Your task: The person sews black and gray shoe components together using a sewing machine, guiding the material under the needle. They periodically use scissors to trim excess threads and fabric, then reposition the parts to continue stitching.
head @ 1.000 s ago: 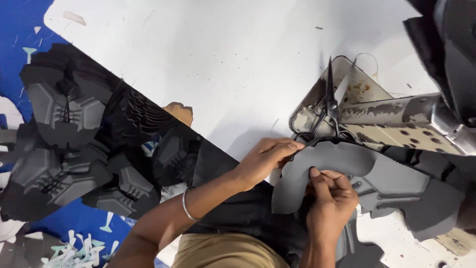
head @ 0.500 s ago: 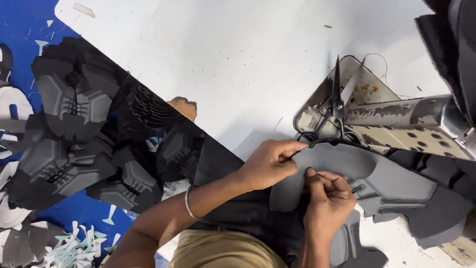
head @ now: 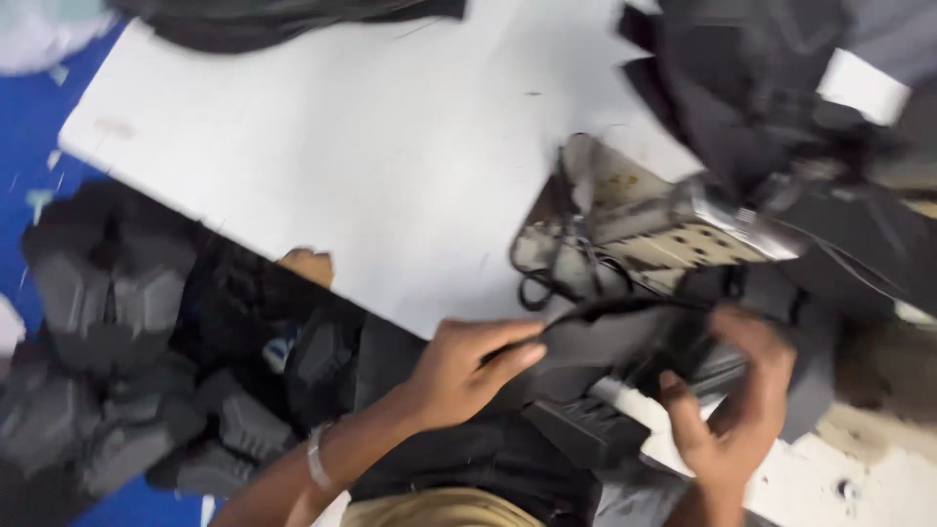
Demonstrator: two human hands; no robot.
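My left hand [head: 468,366] grips the left edge of a curved grey foam piece [head: 605,337] and lifts it off the white table [head: 371,166]. My right hand [head: 737,400] holds the same piece from the right side, fingers curled around its far end. Black scissors [head: 556,268] lie just behind the piece, next to a worn perforated metal block [head: 673,244]. The picture is blurred by motion, so the grip details are soft.
A heap of dark moulded foam parts [head: 117,332] lies on the blue floor at the left. More black and grey pieces [head: 781,88] are piled at the back right. Dark fabric [head: 293,15] hangs over the table's far edge.
The view has swung and tilted up. The grey piece, flat on the table before, is now raised between both hands, and my right hand has shifted to its right end.
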